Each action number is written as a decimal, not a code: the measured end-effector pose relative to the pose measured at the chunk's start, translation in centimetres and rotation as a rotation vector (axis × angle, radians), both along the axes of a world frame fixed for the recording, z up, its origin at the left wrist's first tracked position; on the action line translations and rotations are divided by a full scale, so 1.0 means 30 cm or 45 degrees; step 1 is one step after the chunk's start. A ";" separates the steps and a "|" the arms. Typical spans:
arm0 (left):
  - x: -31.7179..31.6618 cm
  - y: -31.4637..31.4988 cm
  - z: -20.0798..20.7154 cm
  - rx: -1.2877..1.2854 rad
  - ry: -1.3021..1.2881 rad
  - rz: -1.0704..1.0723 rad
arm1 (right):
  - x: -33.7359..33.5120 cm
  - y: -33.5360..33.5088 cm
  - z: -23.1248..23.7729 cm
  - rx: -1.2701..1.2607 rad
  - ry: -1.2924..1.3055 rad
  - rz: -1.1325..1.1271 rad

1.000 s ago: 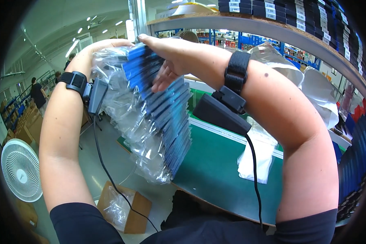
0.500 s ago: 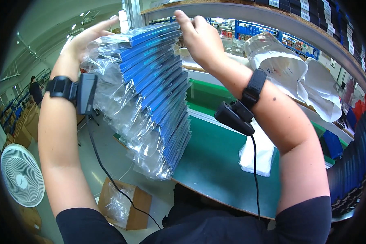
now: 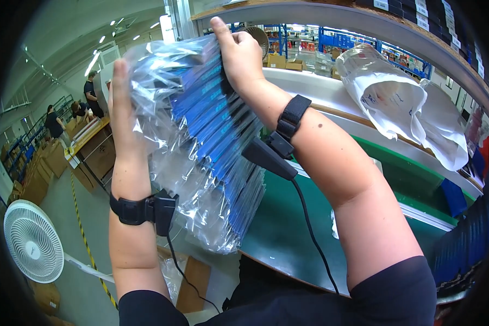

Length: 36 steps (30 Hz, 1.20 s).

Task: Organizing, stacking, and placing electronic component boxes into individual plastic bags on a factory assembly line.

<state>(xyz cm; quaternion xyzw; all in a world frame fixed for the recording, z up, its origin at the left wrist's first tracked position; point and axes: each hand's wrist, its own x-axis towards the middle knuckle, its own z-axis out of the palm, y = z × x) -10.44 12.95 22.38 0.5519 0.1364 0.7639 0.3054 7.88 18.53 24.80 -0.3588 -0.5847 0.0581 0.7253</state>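
Observation:
A tall stack of flat blue boxes in clear plastic bags [image 3: 214, 144] leans on the green tabletop, its bag ends hanging toward the left. My left hand [image 3: 124, 103] lies along the left side of its upper part, fingers stretched upward and seen edge-on. On the opposite side, my right hand [image 3: 240, 58] rests against the upper right edges, one finger pointing up and the others partly hidden. The upper bags look blurred between my palms. Each of my forearms wears a black strap with a small cabled device.
A green table [image 3: 293, 239] carries the stack. White sacks [image 3: 386, 98] lie on a ledge at the right, below an overhead shelf [image 3: 331, 13]. A white fan [image 3: 33, 242] and an open carton [image 3: 193, 285] stand at the left and below. Several people work in the far left background.
My left hand has come down and inward from the top to the stack's left side. My right hand has shifted left against it. The upper bags have moved and the view has turned left.

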 end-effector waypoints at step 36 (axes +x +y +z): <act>-0.080 0.069 -0.027 -0.199 0.043 -0.291 | 0.129 0.073 -0.115 -0.388 0.064 0.458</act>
